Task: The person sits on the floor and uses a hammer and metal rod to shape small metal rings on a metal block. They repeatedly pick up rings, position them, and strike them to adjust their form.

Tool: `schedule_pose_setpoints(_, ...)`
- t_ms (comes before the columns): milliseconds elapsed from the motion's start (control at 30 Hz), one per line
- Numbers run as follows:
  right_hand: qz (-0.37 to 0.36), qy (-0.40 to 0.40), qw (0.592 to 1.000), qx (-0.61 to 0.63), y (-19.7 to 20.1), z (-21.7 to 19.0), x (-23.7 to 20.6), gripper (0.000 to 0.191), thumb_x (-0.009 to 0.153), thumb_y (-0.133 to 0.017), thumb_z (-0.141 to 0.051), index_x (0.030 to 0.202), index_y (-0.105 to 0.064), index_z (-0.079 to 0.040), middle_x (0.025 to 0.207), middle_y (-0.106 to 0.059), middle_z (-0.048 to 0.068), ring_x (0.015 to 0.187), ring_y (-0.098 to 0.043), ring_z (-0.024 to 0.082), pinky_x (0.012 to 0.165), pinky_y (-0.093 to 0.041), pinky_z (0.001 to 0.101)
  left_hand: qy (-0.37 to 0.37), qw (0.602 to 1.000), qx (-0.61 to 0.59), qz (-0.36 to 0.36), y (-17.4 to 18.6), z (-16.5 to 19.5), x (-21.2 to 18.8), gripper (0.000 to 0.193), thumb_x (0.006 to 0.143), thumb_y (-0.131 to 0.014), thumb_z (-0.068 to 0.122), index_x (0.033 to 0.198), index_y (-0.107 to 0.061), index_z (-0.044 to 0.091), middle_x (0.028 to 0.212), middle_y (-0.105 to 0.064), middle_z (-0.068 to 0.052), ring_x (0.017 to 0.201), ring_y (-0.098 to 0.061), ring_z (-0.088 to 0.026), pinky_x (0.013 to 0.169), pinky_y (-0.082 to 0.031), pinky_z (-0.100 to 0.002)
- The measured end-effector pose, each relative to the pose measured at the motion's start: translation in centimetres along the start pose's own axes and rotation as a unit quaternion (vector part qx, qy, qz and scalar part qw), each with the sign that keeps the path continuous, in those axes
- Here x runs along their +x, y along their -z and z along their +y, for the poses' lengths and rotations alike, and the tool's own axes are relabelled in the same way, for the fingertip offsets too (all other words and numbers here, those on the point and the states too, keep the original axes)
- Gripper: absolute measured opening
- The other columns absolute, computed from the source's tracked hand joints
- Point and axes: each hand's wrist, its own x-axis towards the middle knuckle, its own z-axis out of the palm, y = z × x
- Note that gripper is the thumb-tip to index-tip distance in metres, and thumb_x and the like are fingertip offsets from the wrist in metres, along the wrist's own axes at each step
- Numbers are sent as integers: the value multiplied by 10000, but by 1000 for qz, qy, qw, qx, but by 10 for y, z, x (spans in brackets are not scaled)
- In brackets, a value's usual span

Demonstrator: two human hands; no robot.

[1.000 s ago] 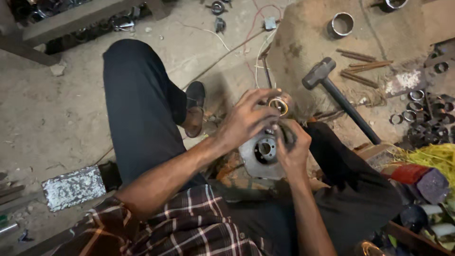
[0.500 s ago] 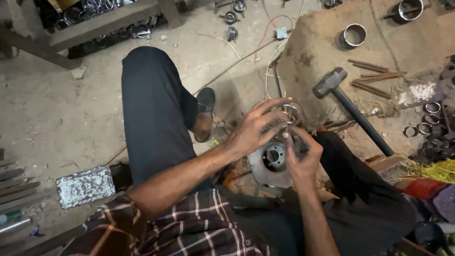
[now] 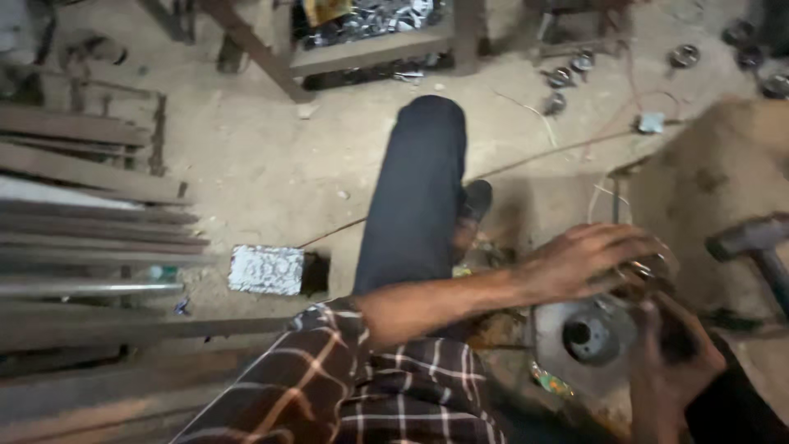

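Note:
A round grey metal housing [image 3: 585,333] with a dark centre hole rests by my lap at the lower right. My left hand [image 3: 588,261] reaches in from the plaid sleeve, its fingers curled over a small shiny ring [image 3: 645,271] at the housing's upper rim. My right hand [image 3: 672,362] grips the housing's right side from below and hides that edge. The picture is blurred, so the ring's seating is unclear.
My leg in dark trousers [image 3: 417,197] and a shoe [image 3: 474,205] stretch across the dusty floor. A hammer [image 3: 752,238] lies at the right edge. Long metal bars [image 3: 90,222] are stacked on the left, next to a silvery block [image 3: 266,270]. Several metal rings [image 3: 567,78] lie far right.
The view has swung left, pushing the hands toward the lower right corner. My left fingers, spread half a second ago, have closed over the ring. My right hand stays on the housing.

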Motion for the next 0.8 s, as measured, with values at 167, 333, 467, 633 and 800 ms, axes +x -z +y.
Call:
schedule_pose_setpoints(167, -21, -105, 994, 5, 7, -25, 2, 181, 1082, -591, -14, 1218, -677, 69, 1076, -719, 105, 906, -648, 121, 828, -506, 245, -26, 999, 42, -21, -3, -10, 2, 790, 794, -803, 255, 1492, -453, 138, 1484, -508, -133, 1331, -560, -315, 1162, -488, -439)
schedule_pose_setpoints(333, 2, -44, 999, 0, 3, -25, 7, 130, 1099, -678, 38, 1210, -698, 103, 1062, -717, 135, 911, -673, 148, 890, -532, 272, -22, 1000, 0, -13, 7, -4, -2, 789, 808, -782, 177, 1527, -459, 135, 1460, -511, -113, 1354, -548, -299, 1179, -486, -409)
schedule_pose_setpoints(467, 32, -29, 994, -96, 2, -14, 8, 165, 993, -719, 8, 1152, -731, 45, 1036, -741, 122, 910, -694, 169, 865, -543, 302, 4, 990, -126, -60, 13, 5, 3, 690, 839, -781, 112, 1483, -535, 95, 1401, -592, -114, 1302, -597, -348, 1128, -484, -465)
schedule_pose_setpoints(633, 35, 17, 996, -80, 26, -23, 23, 177, 924, -764, -38, 1095, -761, 4, 1037, -779, 132, 945, -748, 200, 857, -572, 318, 65, 998, -1, 0, 8, 37, 27, 745, 636, -826, 26, 1343, -597, 60, 1307, -604, -216, 1211, -597, -411, 999, -502, -471)
schedule_pose_setpoints(800, 59, -35, 997, -44, 39, -40, 28, 180, 885, -766, -6, 1066, -770, -5, 994, -795, 137, 902, -777, 216, 801, -583, 314, 115, 992, -43, -12, 7, 64, 42, 719, 628, -831, 19, 1316, -621, 36, 1217, -647, -187, 1120, -637, -365, 959, -522, -429)
